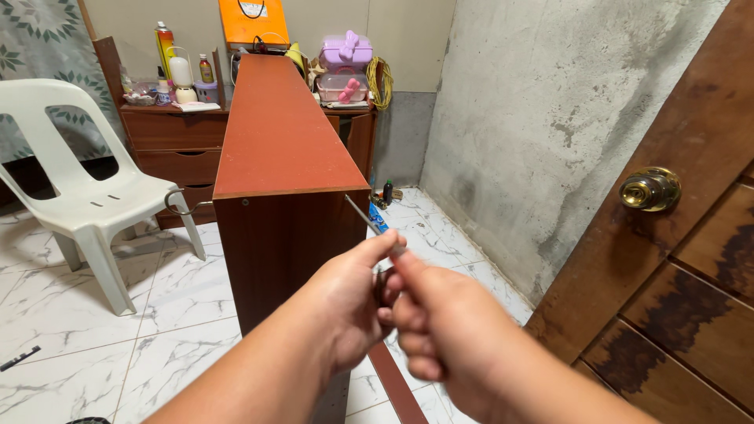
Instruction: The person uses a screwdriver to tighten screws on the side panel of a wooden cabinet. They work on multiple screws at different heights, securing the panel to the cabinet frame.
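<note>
Cabinet (283,149), reddish-brown and tall, is noted standing on the marble floor (173,314) just ahead, before which a thin metal rod (363,214) is held pinched by the closed fingers (375,248) of left hand (345,302) and right hand (440,322).

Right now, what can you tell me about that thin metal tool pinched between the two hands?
The thin metal tool looks like a slim, grey steel shaft, perhaps a screwdriver's, though its handle is hidden. It slants up and to the left from the hands, its tip ending at the top front edge of the reddish-brown cabinet; whether it touches is unclear. The left hand and right hand meet around its lower end, fingers pinching it. A blue object on the floor shows just behind the shaft.
</note>
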